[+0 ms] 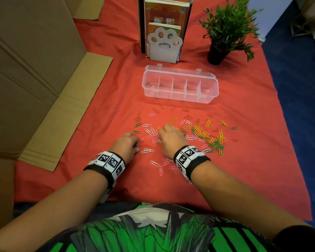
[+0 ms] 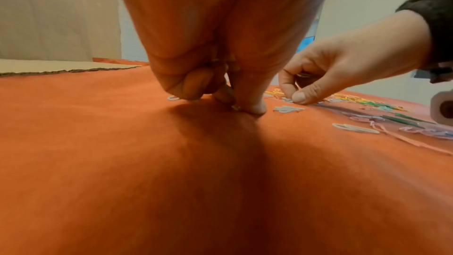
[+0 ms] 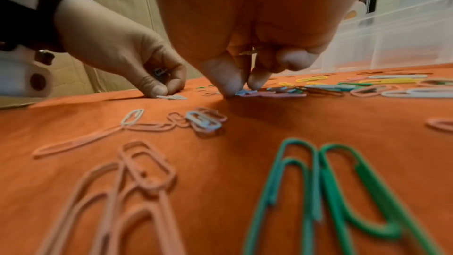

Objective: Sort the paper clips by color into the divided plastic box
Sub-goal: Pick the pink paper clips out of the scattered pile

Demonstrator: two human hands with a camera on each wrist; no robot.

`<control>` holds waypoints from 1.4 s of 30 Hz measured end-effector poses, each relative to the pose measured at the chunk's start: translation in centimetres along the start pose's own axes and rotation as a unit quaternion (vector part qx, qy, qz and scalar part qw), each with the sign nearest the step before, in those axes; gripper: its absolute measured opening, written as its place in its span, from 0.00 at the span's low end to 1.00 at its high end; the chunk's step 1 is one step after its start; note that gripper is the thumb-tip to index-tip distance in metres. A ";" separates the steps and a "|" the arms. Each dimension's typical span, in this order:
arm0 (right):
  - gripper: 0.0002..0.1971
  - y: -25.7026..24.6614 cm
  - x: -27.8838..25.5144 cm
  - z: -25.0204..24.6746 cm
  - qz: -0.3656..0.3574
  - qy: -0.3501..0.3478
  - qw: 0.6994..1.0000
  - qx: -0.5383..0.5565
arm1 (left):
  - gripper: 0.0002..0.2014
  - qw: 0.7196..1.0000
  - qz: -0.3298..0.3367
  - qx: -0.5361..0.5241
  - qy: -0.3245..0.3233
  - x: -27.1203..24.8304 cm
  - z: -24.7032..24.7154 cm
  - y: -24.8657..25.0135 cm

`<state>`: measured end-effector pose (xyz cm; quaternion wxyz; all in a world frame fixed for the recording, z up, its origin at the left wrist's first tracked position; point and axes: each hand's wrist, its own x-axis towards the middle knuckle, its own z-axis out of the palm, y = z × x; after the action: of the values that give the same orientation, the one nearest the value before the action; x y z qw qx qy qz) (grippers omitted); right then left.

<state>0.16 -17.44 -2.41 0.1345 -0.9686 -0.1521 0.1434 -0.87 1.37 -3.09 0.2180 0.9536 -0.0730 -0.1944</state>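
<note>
Paper clips point(image 1: 198, 132) in white, pink, yellow, green and red lie scattered on the red cloth. Behind them stands the clear divided box point(image 1: 178, 98), lid open, its compartments bare. My left hand point(image 1: 137, 141) is curled at the pile's left edge; its thumb and finger press the cloth point(image 2: 241, 107) at a white clip point(image 3: 171, 97), and another clip point(image 3: 159, 72) shows inside its curled fingers. My right hand point(image 1: 160, 131) pinches at pale clips point(image 3: 247, 92) in the pile's middle, with a clip point(image 3: 247, 52) tucked in its palm.
A paw-shaped bookend point(image 1: 164, 46) with books and a potted plant point(image 1: 225, 28) stand behind the box. Flattened cardboard point(image 1: 44, 88) covers the left side. Pink and green clips point(image 3: 343, 191) lie near my right wrist. The cloth's right edge drops to a blue floor point(image 1: 298, 106).
</note>
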 end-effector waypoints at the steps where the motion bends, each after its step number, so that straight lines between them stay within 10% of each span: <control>1: 0.13 0.1 0.0 -0.1 -0.001 -0.005 1.000 -0.007 | 0.01 1.000 0.007 0.003 0.000 0.0 0.1 0.0; 16: 0.13 0.7 -0.1 -0.8 0.062 -0.015 0.996 -0.062 | 0.08 0.995 -0.021 0.098 0.002 -0.7 -0.1 1.4; 21: 0.17 1.1 0.8 -1.3 0.076 -0.044 0.996 -0.026 | 0.06 0.994 -0.077 -0.080 0.014 0.0 -0.9 1.4; 23: 0.15 1.8 1.1 -1.6 0.104 -0.057 0.993 0.022 | 0.06 0.947 -0.156 -0.281 0.010 0.6 -1.5 1.6; 28: 0.16 2.2 0.7 -1.9 0.118 -0.049 0.992 0.017 | 0.13 0.662 -0.279 -0.693 -0.065 1.4 -4.0 2.3; 31: 0.16 1.3 0.2 -1.1 0.081 -0.034 0.996 -0.031 | 0.16 0.622 -0.270 -0.731 -0.081 2.2 -4.2 2.3; 34: 0.16 0.9 0.0 -0.6 0.065 -0.035 0.996 -0.046 | 0.15 0.697 -0.261 -0.666 -0.058 3.2 -3.7 3.0; 38: 0.12 2.0 0.4 -1.4 0.119 -0.053 0.990 0.056 | 0.06 0.921 -0.167 -0.348 0.050 4.6 -2.5 2.8; 42: 0.05 4.7 -0.1 -3.1 0.235 0.014 0.919 0.317 | 0.15 0.996 -0.031 -0.050 0.063 5.0 -1.9 3.2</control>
<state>2.27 -22.50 -0.96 0.3991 -0.8851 0.1352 0.1976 4.30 -1.90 -1.76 0.2637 0.9535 -0.0196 -0.1444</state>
